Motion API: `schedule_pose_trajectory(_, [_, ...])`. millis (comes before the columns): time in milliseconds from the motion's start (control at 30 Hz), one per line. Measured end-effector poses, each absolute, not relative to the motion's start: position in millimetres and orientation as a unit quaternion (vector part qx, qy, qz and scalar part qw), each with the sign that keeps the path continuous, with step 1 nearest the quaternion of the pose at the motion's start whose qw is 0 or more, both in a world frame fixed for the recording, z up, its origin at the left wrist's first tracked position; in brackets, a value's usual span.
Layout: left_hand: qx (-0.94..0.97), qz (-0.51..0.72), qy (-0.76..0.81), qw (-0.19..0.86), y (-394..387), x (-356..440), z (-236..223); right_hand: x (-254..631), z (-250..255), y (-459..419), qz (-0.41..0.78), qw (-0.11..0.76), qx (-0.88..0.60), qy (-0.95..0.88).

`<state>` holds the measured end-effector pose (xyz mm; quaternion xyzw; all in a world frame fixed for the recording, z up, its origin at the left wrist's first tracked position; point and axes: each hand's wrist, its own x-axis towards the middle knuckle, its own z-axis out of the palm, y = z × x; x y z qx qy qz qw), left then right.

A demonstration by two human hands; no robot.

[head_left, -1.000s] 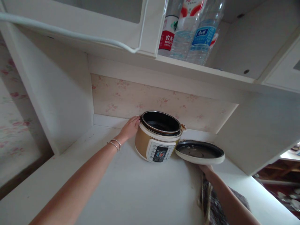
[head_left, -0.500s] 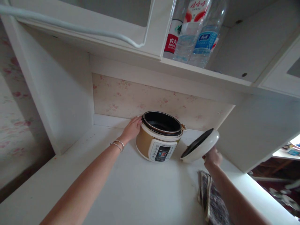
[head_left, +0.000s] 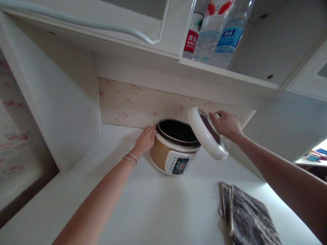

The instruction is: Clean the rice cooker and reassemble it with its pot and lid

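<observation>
I see right hand [head_left: 224,124] clasping lid [head_left: 203,134] from its top side; lid lies left of that grip, just right of open cooker [head_left: 159,153] on worktop [head_left: 153,211]. Lid tilts steeply, long axis slanting upper left to lower right. Left hand [head_left: 145,139] nearer cooker, touching its upper left side; whether it pinches, I can't tell.

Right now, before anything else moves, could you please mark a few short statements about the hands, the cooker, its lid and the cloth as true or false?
1. The left hand touches the cooker near its top. True.
2. The right hand holds the lid. True.
3. The lid lies flat, closing the cooker. False: it is tilted, and the cooker's dark inside shows.
4. A folded cloth lies on the white countertop. True.
5. The cooker stands on the cloth. False: the two are apart.
</observation>
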<state>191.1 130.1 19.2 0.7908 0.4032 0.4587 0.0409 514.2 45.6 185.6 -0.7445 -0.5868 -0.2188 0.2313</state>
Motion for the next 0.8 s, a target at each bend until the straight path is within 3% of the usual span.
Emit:
schedule_pose_trajectory(367, [0.796, 0.439, 0.412, 0.063, 121.3, 186.0, 29.3, 391.3, 191.6, 117.3, -0.233, 0.034, -0.691, -0.684])
schedule_pose_trajectory(800, [0.787, 0.430, 0.434, 0.090, 125.7, 187.7, 25.1, 377.3, 175.7, 136.7, -0.210, 0.017, -0.715, -0.667])
